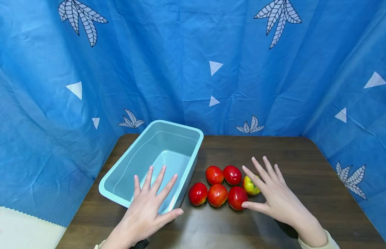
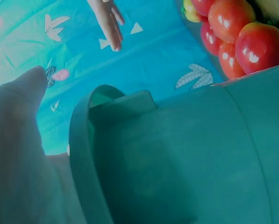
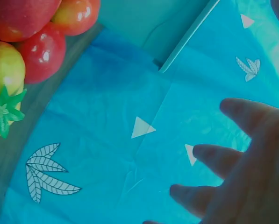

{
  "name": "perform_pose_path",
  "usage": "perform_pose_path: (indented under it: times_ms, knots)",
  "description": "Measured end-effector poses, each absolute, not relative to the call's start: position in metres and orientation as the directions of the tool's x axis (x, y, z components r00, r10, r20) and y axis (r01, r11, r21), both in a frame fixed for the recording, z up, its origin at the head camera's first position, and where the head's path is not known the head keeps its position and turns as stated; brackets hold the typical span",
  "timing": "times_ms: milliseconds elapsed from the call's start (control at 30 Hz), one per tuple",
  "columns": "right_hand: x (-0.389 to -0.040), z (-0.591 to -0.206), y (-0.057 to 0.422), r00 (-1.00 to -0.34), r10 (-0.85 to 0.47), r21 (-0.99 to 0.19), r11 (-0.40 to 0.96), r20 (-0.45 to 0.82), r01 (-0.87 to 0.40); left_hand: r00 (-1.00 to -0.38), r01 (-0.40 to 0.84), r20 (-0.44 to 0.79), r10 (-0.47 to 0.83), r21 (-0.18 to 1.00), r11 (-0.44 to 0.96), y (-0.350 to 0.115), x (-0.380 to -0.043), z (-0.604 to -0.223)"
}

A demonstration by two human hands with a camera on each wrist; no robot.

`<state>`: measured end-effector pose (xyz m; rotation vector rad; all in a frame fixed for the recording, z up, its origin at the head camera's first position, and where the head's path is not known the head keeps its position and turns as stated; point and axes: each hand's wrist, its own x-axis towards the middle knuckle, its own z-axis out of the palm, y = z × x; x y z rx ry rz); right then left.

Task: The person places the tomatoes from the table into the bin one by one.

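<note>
My left hand (image 1: 147,207) is spread with its fingers straight, over the near end of a light blue-green plastic basin (image 1: 197,152). It grips nothing; whether it touches the rim is unclear. To the basin's right lie several glossy red tomato-like fruits (image 1: 218,195), close together in two rows. A yellow-green one (image 1: 249,186) sits at their right end, its green star-shaped leaf top (image 3: 3,112) showing in the right wrist view. My right hand (image 1: 278,199), fingers spread and holding nothing, hovers beside that fruit and partly covers it. Its thumb overlaps the nearest red fruit in the head view.
A dark brown wooden table (image 1: 305,166) carries everything. Blue cloth (image 1: 180,69) with white leaf and triangle prints hangs behind the table and along both sides. Pale fabric (image 1: 21,228) shows at the lower left. The basin's tall walls stand left of the fruits.
</note>
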<state>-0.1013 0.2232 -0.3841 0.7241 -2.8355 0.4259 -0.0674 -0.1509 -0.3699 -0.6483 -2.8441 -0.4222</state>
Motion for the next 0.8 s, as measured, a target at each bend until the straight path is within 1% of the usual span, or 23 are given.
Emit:
perform_pose_path:
  times_ms: [167,333,500,600,700,800]
  knots:
    - [-0.100,-0.387,0.229,-0.867,-0.416,-0.300,0.820,0.273,-0.488,-0.860,0.473,0.333,0.387,0.237,0.848,-0.158,-0.064,-0.371]
    - [-0.101,-0.390,0.237,-0.883,-0.360,-0.390,0.798,0.302,-0.459,-0.836,0.484,0.428,0.343,0.284,0.827,-0.169,-0.065,-0.370]
    - [-0.102,-0.396,0.245,-0.888,-0.299,-0.481,0.757,0.348,-0.443,-0.787,0.496,0.566,0.247,0.341,0.799,-0.183,-0.066,-0.371]
    - [-0.103,-0.400,0.252,-0.895,-0.261,-0.538,0.726,0.361,-0.429,-0.765,0.489,0.622,0.169,0.389,0.781,-0.193,-0.066,-0.370]
    - [-0.105,-0.406,0.259,-0.915,-0.212,-0.597,0.703,0.343,-0.387,-0.752,0.476,0.651,0.103,0.428,0.768,-0.207,-0.066,-0.370]
    - [-0.107,-0.413,0.267,-0.928,-0.168,-0.652,0.670,0.333,-0.356,-0.751,0.464,0.656,0.069,0.450,0.763,-0.221,-0.066,-0.372]
